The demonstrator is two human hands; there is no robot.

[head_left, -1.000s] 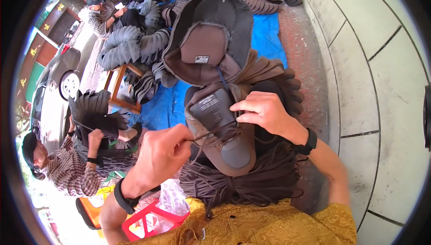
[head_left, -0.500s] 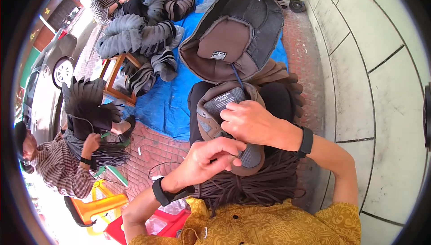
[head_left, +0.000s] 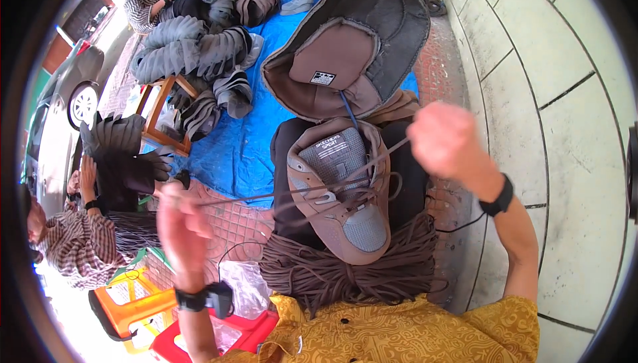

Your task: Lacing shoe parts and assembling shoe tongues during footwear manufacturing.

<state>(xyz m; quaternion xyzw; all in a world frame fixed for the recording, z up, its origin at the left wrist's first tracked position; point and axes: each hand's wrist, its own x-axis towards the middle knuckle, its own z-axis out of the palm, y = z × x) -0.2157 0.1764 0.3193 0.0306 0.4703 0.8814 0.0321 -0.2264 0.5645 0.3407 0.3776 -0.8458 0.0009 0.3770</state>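
Nearest, below a yellow patterned shirt collar and front [head_left: 399, 326], a thick bundle of brown laces [head_left: 399, 254] lies across the lap. Just beyond it is a brown-and-grey shoe upper [head_left: 355, 211], also on the lap, its grey toe pointing toward the body. The right hand [head_left: 446, 138] is closed in a fist right of the upper, gripping a brown lace [head_left: 266, 196]; the left hand [head_left: 183, 225], off to the left, seems to pinch another stretch, though motion blur hides its fingertips. Both stretches run taut to the upper. A larger, brown-lined upper [head_left: 335, 57] stands open beyond. At left are a red stool [head_left: 256, 330], an orange stool [head_left: 136, 310] and a person in a checked shirt [head_left: 83, 246]. Farther off, grey uppers [head_left: 193, 50] lie in stacks on blue sheeting [head_left: 232, 157], near a wooden stool [head_left: 159, 114]; a car [head_left: 56, 104] stands behind.
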